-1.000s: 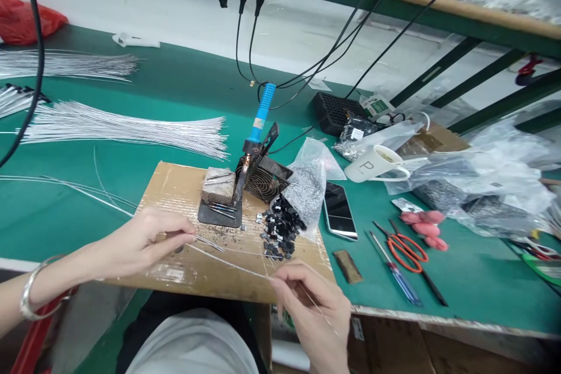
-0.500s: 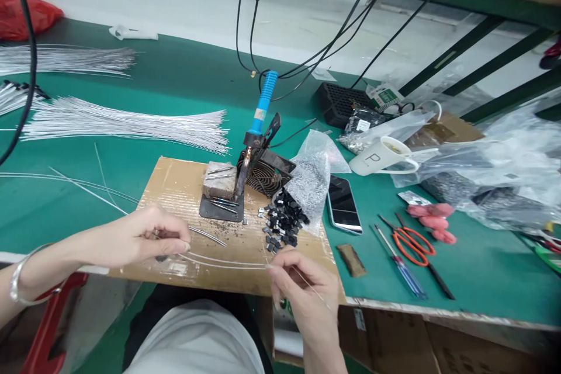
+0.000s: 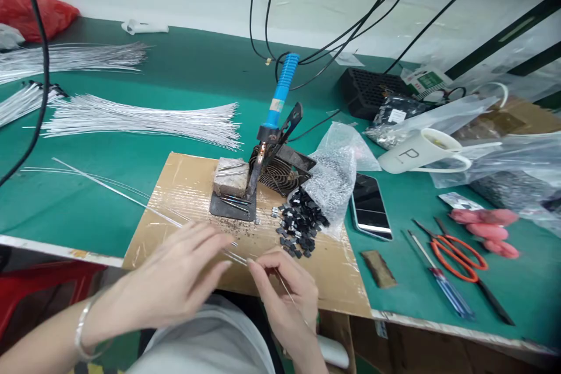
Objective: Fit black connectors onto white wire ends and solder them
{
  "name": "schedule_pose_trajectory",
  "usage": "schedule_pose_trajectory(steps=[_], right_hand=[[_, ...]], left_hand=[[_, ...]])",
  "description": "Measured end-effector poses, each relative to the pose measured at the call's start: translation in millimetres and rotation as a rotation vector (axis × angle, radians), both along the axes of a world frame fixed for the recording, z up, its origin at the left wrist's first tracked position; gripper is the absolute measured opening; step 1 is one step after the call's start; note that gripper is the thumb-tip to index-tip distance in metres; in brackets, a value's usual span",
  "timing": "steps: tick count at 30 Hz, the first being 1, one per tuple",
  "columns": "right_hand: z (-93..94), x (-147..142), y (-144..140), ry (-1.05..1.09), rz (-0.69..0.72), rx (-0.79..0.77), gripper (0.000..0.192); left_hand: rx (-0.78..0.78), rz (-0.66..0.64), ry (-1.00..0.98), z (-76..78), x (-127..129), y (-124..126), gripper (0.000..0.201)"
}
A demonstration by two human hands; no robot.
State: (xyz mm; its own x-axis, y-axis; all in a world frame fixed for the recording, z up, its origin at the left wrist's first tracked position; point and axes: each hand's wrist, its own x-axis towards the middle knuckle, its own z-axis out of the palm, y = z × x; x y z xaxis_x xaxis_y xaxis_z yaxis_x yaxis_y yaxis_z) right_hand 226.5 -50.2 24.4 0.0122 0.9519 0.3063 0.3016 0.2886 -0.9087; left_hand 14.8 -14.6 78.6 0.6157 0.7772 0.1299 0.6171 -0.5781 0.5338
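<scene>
My right hand (image 3: 287, 289) pinches the near end of a thin silvery wire (image 3: 131, 198) that runs up and left across the cardboard sheet (image 3: 184, 187). My left hand (image 3: 182, 277), with a silver bracelet on its wrist, lies over the same wire just left of the right hand, fingers stretched and touching it. A pile of small black parts (image 3: 302, 228) lies on the cardboard just beyond the right hand, spilling from a clear bag (image 3: 333, 175). A blue-handled soldering iron (image 3: 274, 117) rests in its stand behind.
Bundles of silvery wires (image 3: 144, 120) lie on the green bench at the left. To the right are a phone (image 3: 370, 204), a white mug (image 3: 416, 155), a screwdriver (image 3: 442, 286), orange-handled scissors (image 3: 456, 248) and plastic bags. Black cables hang from above.
Both hands have come together over the cardboard's near edge. The left hand slid right along the wire and its fingers spread out. The view tilted downward.
</scene>
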Motion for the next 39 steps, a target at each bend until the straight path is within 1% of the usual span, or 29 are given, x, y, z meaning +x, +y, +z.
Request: schedule_pose_trajectory(steps=[3, 5, 8, 11, 13, 15, 17, 21, 24, 30, 34, 39], right_hand=[[-1.4, 1, 0, -0.005, 0.022, -0.036, 0.023], [-2.4, 3, 0, 0.006, 0.016, -0.065, 0.023], [-6.2, 5, 1, 0.030, 0.024, -0.130, 0.023], [-12.5, 5, 1, 0.143, 0.023, -0.247, 0.027], [-15.9, 3, 1, 0.268, -0.029, -0.327, 0.028], [-16.8, 1, 3, 0.383, -0.097, -0.372, 0.026], [-14.8, -2, 4, 0.472, -0.131, -0.405, 0.025], [-9.2, -10, 4, 0.626, -0.112, -0.490, 0.021], [-11.1, -14, 2, 0.722, -0.077, -0.514, 0.014], [-20.6, -15, 3, 0.792, -0.054, -0.507, 0.009], [-19.1, -16, 4, 0.795, -0.068, -0.519, 0.010], [-16.5, -16, 5, 0.803, -0.075, -0.511, 0.011]], left_hand=[[-0.247, -0.007, -0.118, -9.9, 21, -6, 0.022], [-0.375, 0.038, -0.163, -15.8, 29, -2, 0.020], [-0.567, 0.121, -0.254, -24.3, 33, 6, 0.025], [-0.740, 0.203, -0.384, -30.3, 34, 10, 0.028], [-0.800, 0.260, -0.449, -31.8, 35, 10, 0.029], [-0.826, 0.311, -0.491, -31.6, 37, 10, 0.029], [-0.828, 0.345, -0.523, -30.6, 38, 11, 0.029], [-0.833, 0.358, -0.570, -28.4, 39, 14, 0.028], [-0.830, 0.360, -0.596, -27.6, 40, 15, 0.025], [-0.784, 0.389, -0.555, -26.2, 42, 13, 0.023], [-0.777, 0.388, -0.532, -26.0, 42, 11, 0.025], [-0.765, 0.400, -0.510, -29.3, 41, 9, 0.024]])
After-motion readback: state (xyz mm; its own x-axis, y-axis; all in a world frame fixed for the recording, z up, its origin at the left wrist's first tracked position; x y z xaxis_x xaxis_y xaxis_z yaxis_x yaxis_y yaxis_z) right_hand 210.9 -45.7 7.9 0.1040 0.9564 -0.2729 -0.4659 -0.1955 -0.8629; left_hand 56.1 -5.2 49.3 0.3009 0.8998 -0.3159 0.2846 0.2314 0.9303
